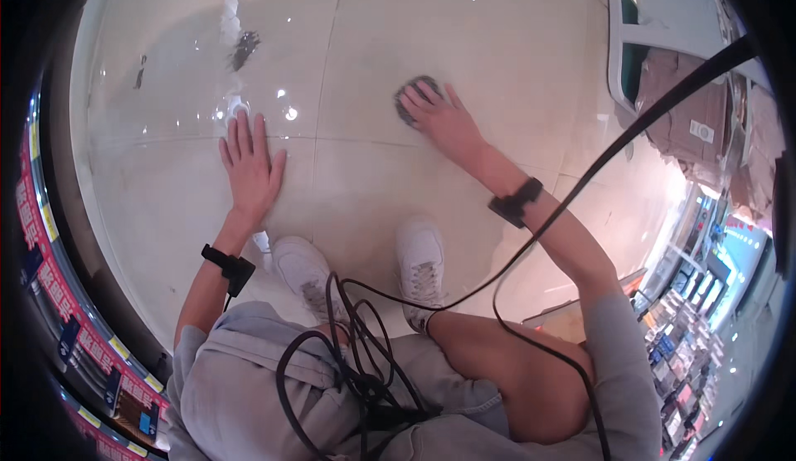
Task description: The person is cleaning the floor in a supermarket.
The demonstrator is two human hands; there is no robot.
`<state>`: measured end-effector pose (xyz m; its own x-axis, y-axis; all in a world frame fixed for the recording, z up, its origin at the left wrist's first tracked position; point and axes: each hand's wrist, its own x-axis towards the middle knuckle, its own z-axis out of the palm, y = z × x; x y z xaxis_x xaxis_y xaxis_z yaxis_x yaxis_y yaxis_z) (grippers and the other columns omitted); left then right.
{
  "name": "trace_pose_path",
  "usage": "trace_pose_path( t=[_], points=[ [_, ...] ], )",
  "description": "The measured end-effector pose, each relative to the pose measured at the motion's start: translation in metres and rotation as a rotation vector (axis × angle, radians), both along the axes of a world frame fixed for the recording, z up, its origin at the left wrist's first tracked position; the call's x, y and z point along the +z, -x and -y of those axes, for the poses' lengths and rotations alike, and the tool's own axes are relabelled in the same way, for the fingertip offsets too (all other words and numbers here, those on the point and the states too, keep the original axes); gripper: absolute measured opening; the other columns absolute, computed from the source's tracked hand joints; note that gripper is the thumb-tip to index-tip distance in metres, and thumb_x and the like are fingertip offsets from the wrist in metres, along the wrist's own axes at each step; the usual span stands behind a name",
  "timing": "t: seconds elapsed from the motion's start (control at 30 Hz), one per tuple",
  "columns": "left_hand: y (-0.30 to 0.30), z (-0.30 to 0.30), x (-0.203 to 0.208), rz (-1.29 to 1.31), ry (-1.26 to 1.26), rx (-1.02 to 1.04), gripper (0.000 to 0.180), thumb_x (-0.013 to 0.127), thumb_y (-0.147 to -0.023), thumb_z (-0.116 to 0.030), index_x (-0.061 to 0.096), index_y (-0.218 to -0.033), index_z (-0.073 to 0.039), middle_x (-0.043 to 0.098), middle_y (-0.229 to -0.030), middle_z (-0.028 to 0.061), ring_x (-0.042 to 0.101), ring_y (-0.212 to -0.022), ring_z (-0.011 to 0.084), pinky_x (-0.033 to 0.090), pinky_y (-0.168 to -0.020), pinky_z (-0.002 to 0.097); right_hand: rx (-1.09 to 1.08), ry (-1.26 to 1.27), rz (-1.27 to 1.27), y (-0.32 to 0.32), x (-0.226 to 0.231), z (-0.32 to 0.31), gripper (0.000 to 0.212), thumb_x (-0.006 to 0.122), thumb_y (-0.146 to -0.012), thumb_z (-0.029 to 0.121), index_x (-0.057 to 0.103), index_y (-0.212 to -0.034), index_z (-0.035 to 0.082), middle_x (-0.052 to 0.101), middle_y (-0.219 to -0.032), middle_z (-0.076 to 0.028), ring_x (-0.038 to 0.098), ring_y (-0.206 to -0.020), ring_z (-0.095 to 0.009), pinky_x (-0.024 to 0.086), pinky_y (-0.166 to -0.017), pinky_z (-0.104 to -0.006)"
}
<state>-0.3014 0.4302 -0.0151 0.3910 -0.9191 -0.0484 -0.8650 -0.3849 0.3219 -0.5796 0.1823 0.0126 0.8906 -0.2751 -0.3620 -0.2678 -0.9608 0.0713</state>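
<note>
My right hand (445, 123) presses a dark grey, round scouring pad (402, 110) against the pale floor tiles (365, 187). Its fingers lie over the pad and hide most of it; it looks like steel wool. Palm down, my left hand (251, 167) rests on or just above the tiles with fingers stretched out and nothing in it. Beyond its fingertips a dark smudge (244, 50) marks the floor, with a shiny wet streak around it. A smaller dark mark (140, 71) lies farther left.
Shelves with red-pink label strips (51, 270) curve along the left. A white-framed rack (618, 55) with brownish-pink wrapped goods (680, 113) stands at the right. A black cable (572, 191) crosses from upper right to my lap. My white shoes (420, 254) stand between my arms.
</note>
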Motion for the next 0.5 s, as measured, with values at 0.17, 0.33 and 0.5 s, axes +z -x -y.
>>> trace_pose_path(
  t=[0.17, 0.33, 0.5],
  points=[
    [-0.002, -0.005, -0.012, -0.024, -0.084, -0.041, 0.074, 0.050, -0.094, -0.042, 0.022, -0.152, -0.005, 0.014, -0.158, 0.0236, 0.010, -0.145, 0.0422, 0.008, -0.113, 0.0609, 0.016, -0.086, -0.085, 0.070, -0.002, -0.015, 0.052, 0.053, -0.088, 0.016, 0.046, -0.140, 0.015, 0.044, -0.145, -0.002, 0.036, -0.138, -0.021, 0.028, -0.112, -0.0541],
    [0.000, -0.004, -0.001, 0.022, -0.122, -0.065, 0.078, 0.050, -0.093, -0.042, 0.017, -0.153, -0.003, 0.010, -0.158, 0.0249, 0.008, -0.145, 0.0430, 0.006, -0.113, 0.0599, 0.073, -0.041, 0.026, 0.000, 0.011, 0.006, 0.059, 0.050, -0.085, 0.009, 0.041, -0.143, 0.015, 0.044, -0.147, -0.001, 0.038, -0.138, -0.022, 0.028, -0.113, -0.0511],
    [-0.008, -0.008, -0.004, -0.045, -0.146, -0.076, 0.080, 0.048, -0.094, -0.049, 0.017, -0.153, -0.005, 0.007, -0.159, 0.0247, 0.004, -0.146, 0.0434, 0.005, -0.113, 0.0621, 0.080, -0.185, -0.123, 0.027, 0.018, 0.004, 0.062, 0.052, -0.082, 0.006, 0.043, -0.142, 0.015, 0.042, -0.147, -0.002, 0.034, -0.140, -0.024, 0.026, -0.115, -0.0522]
  ],
)
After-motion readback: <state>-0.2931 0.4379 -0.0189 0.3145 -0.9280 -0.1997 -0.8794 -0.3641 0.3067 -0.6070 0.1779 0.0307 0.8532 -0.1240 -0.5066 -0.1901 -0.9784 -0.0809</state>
